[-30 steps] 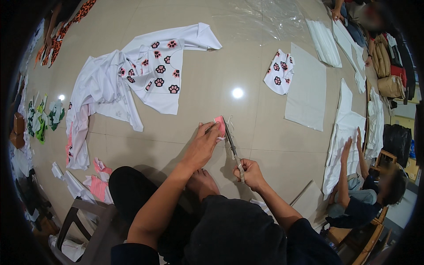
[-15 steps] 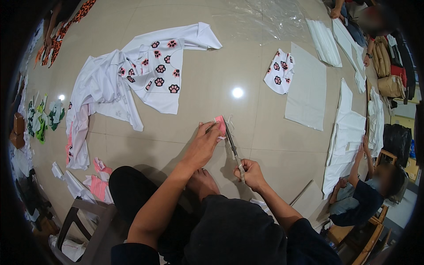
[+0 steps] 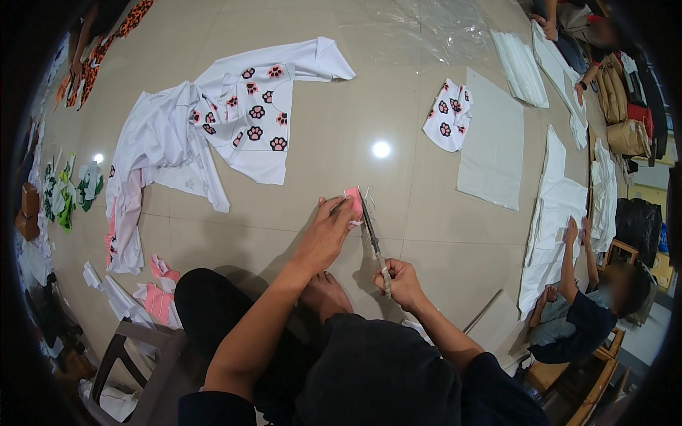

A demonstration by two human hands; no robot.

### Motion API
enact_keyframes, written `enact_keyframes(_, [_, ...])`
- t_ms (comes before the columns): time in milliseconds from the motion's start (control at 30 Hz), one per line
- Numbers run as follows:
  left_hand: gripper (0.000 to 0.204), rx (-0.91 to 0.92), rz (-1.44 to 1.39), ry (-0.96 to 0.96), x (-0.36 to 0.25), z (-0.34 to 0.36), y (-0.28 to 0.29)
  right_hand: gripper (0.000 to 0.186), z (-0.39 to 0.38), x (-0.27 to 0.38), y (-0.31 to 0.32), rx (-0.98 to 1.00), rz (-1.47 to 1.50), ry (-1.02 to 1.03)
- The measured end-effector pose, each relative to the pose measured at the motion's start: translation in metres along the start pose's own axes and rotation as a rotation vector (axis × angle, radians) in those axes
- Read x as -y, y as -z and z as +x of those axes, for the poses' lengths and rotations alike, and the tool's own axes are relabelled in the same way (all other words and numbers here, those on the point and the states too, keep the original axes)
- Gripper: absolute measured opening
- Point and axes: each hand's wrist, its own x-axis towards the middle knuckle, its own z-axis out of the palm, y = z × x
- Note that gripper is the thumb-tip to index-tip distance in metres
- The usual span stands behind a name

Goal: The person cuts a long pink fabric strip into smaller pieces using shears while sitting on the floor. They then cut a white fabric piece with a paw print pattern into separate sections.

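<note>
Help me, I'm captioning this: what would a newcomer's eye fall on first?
Likely first, the white paw-print cloth spread on the floor, upper left of centre. Next, at centre, the scissors in the right hand, beside the pink piece in the left hand. A smaller paw-print piece lies at upper right, by a pale flat sheet.

Small cloth piece (image 3: 354, 193): pink, white showing at 6 o'clock end; held near mid-view. Scissors (image 3: 374, 243): dark blades along cloth's 3 o'clock edge, tips just short of 12; pale handle at 5 from cloth.
</note>
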Motion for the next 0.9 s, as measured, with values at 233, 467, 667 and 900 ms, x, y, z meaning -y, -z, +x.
enact_keyframes(233, [0.044,0.031,0.018,0.002,0.0018,-0.0007,-0.0010,0.012,0.0009,-0.0031,-0.0005,0.000,0.001,0.019])
enact_keyframes(467, [0.047,0.009,0.013,0.007,-0.0007,0.0002,-0.0003,0.012,0.0006,-0.0053,-0.0010,0.000,-0.002,0.023])
enact_keyframes(667, [0.045,0.002,0.006,0.012,-0.0011,-0.0004,-0.0002,0.011,-0.0018,-0.0027,-0.0038,0.013,0.044,0.003])
enact_keyframes(900, [0.045,0.006,0.027,0.005,0.0014,-0.0011,-0.0018,0.014,-0.0016,-0.0019,-0.0034,0.017,0.042,0.010])
